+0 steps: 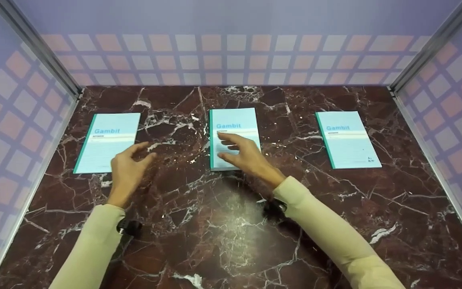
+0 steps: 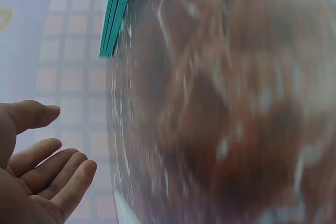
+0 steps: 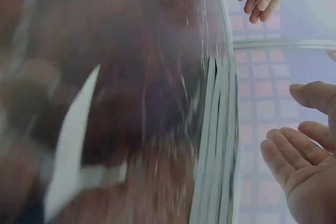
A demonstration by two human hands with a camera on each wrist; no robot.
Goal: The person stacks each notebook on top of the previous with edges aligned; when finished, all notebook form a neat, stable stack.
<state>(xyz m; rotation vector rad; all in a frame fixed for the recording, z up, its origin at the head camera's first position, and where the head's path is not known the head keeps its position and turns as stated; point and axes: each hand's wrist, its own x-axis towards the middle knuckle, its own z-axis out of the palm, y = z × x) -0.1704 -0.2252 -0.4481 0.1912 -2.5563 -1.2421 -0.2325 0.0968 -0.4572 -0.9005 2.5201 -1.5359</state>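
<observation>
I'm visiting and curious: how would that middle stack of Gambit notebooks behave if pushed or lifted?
The middle stack would probably slide rather than roll or tip, since it lies flat on the table. Its layers might shift apart, as the left wrist view shows separate spines. Each looks thin there, so may bend when lifted.

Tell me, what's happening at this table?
A person's right hand is over the middle notebook, and their left hand is near the left notebook; neither holds anything. The right notebook has no hand near it. The covers face up, in a row across a dark marbled table. The left wrist view shows several green spines stacked together, so at least one spot holds a pile.
</observation>
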